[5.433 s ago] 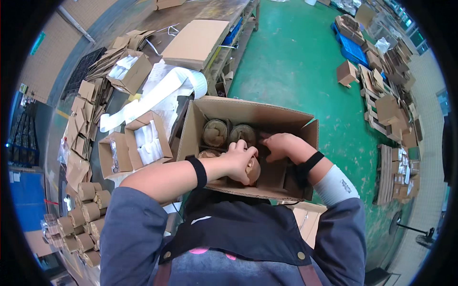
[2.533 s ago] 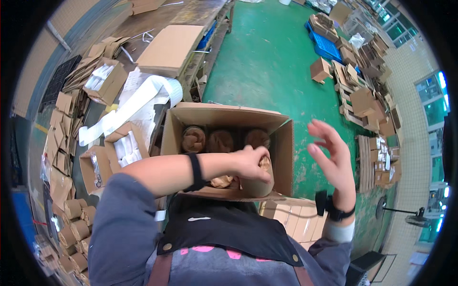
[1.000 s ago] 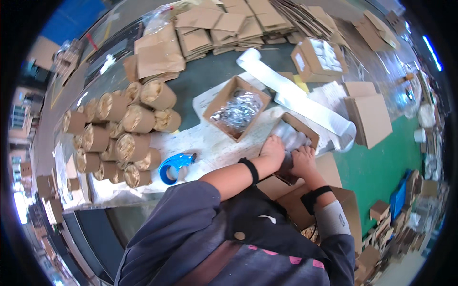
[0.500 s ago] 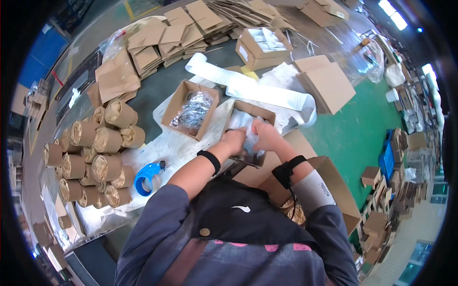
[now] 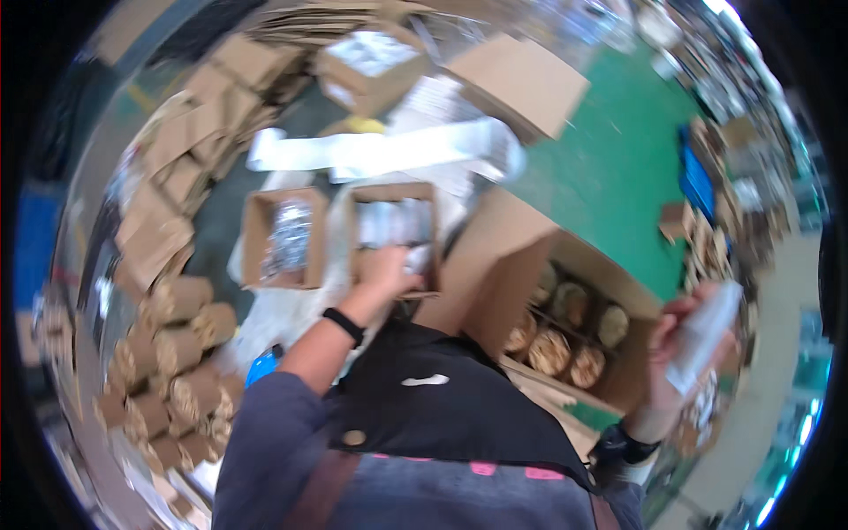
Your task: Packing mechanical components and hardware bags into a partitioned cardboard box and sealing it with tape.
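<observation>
Now I see the right hand (image 5: 662,360) swung out, pinching a white packet (image 5: 705,337), apparently unboxed; left hand (image 5: 387,270) blurred, grip I can't tell.

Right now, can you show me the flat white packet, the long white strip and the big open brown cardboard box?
Flat white packet (image 5: 705,338): head view, middle of its broad face.
Long white strip (image 5: 393,152): head view, middle of its length.
Big open brown cardboard box (image 5: 484,267): head view, its large flap.

Flattened cardboard (image 5: 247,62) is piled at left; green floor (image 5: 609,150) stretches toward 1 blue pallet (image 5: 695,177) (blurred).
</observation>
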`<state>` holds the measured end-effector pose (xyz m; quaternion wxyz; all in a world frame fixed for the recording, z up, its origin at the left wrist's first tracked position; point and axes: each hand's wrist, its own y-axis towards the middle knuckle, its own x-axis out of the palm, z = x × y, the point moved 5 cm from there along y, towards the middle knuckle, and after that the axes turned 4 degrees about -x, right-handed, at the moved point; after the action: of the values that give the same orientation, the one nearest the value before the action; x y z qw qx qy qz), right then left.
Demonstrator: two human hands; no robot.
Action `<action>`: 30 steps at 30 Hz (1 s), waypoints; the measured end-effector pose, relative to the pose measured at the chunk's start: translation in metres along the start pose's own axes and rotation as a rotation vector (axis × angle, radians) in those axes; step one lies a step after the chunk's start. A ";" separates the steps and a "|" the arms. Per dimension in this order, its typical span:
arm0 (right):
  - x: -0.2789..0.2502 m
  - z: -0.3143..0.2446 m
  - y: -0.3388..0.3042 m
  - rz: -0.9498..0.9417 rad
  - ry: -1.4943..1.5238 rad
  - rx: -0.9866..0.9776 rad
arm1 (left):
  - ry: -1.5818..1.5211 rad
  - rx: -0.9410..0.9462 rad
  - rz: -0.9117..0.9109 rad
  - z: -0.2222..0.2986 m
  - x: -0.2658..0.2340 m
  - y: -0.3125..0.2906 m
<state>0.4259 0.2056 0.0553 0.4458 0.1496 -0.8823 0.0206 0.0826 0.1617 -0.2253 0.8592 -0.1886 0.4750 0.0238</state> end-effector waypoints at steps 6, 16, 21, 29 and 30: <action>-0.111 0.052 -0.011 0.297 -0.745 0.650 | -0.112 0.266 0.416 0.026 -0.062 -0.015; -0.172 0.115 0.062 -0.263 -2.102 0.297 | -1.341 0.067 -0.395 0.133 -0.091 -0.082; -0.058 0.076 -0.008 -0.423 -0.599 0.822 | -1.180 0.036 -0.739 0.213 -0.045 -0.097; -0.205 0.032 -0.006 -0.006 -0.902 0.901 | -1.185 -0.054 -0.924 0.173 -0.025 -0.129; -0.222 0.034 -0.001 -0.004 -0.917 0.862 | -1.115 -0.012 -0.937 0.177 -0.025 -0.134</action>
<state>0.5236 0.2529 -0.1408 -0.0783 0.3112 -0.8958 0.3074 0.2411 0.1023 -0.0802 0.8924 -0.3368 -0.1643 -0.2514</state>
